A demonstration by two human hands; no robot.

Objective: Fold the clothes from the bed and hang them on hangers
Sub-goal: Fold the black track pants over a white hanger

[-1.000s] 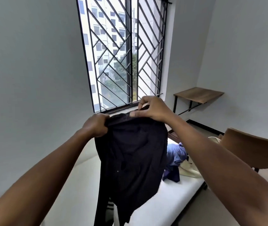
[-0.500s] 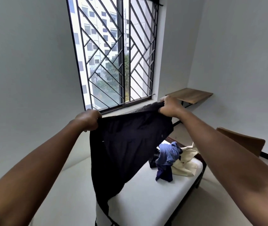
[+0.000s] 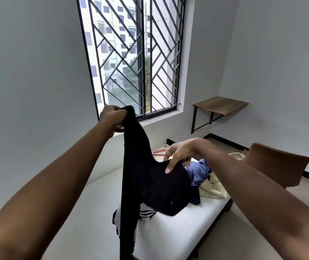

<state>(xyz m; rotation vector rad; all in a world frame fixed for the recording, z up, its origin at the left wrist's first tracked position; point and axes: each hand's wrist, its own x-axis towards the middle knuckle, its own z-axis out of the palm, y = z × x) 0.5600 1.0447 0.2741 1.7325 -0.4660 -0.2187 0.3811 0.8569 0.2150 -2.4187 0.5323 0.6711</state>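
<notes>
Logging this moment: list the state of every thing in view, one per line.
black garment: held up, not folded, lower end on the bed.
left grip: clenched on its top.
right grip: fingers on it lower down; hold unclear.
blue clothes: crumpled on bed.
hangers: lying on bed, bare.

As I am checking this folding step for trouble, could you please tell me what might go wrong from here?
1. Only the left hand clearly grips the black garment. The right hand merely touches its middle, so the fabric may slip or fold unevenly.
2. Its striped lower end seems to hang past the edge of the bed and could drag on the floor.
3. Once lowered, it may cover the blue clothes beside it.
</notes>
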